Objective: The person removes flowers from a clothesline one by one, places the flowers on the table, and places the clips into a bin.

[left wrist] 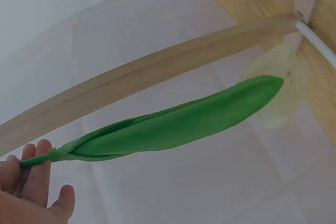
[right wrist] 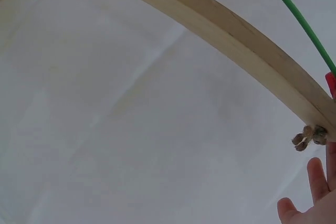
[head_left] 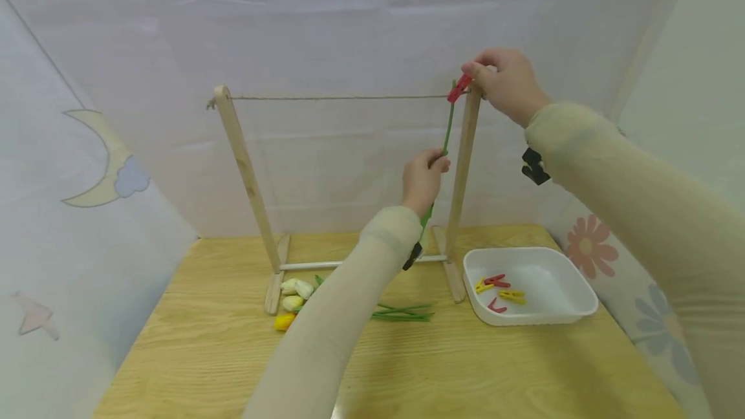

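Note:
My right hand (head_left: 507,83) pinches a red clothespin (head_left: 457,90) at the right end of the twine (head_left: 337,98). The clothespin's front end meets the top of a green stem at the twine. Lower down, my left hand (head_left: 423,180) pinches the same stem (head_left: 450,128) between thumb and fingers. It belongs to an artificial tulip hanging head down; the left wrist view shows its long green leaf (left wrist: 178,121) and a pale, blurred bloom (left wrist: 289,95) beyond. In the right wrist view only some fingers (right wrist: 317,182) of my right hand show, beside the post's knotted twine.
A wooden frame holds the twine between a left post (head_left: 247,176) and a right post (head_left: 464,173). White and yellow tulips (head_left: 293,303) lie on the table (head_left: 192,341), partly behind my left sleeve. A white tub (head_left: 559,283) at right contains several red and yellow clothespins (head_left: 512,297).

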The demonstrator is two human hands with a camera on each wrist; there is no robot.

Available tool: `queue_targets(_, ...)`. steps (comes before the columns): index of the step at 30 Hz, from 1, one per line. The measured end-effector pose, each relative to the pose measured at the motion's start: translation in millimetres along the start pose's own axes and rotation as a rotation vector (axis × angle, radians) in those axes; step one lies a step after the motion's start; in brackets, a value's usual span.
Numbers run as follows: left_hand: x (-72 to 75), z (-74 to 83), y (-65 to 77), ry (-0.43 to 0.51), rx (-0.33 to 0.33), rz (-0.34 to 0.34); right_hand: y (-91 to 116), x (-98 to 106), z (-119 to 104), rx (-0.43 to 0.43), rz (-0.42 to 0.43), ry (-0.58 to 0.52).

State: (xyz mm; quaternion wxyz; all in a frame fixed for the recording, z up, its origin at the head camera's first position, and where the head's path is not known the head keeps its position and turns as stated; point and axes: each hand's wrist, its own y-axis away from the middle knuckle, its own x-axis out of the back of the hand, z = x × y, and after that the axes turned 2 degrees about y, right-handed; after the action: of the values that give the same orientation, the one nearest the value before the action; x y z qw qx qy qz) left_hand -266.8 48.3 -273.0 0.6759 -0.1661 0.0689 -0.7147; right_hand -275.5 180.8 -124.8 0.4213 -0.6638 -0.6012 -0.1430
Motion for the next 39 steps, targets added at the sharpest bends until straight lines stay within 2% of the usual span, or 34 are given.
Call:
queue_targets(4,3.5,1.4,-3.3,0.028,-0.001,0.015,0.9,-3.1,-2.8,0.05,0.095,0.033)
queue_targets(7,7.9,3.4,-4.1,0.054,-0.003,0.009,-0.3,-4.8,-5.3,0.124,0.223,0.056)
queue_targets(11,15.8,1.2,-2.7,0.056,-0.045,-0.012,-4.2,-1.2,-7.7,0.142,0.346,0.053)
queue_targets(16,30.0,-2.0,2.3,0.038,-0.102,-0.055,2.1,7.3,-2.8,0.119,0.334,0.0)
queue_targets(27,67.2,-4.6,19.6,-0.02,-0.104,-0.119,46.5,-3.5,44.7,0.196,0.393,-0.024)
queue_targets(32,81.9,-3.8,28.6,-0.071,-0.098,-0.109,60.7,-7.2,65.3,0.174,0.34,-0.011)
queue_targets(39,95.6,-8.0,38.9,-0.127,-0.193,-0.114,82.1,-13.1,90.5,0.168,0.28,0.016)
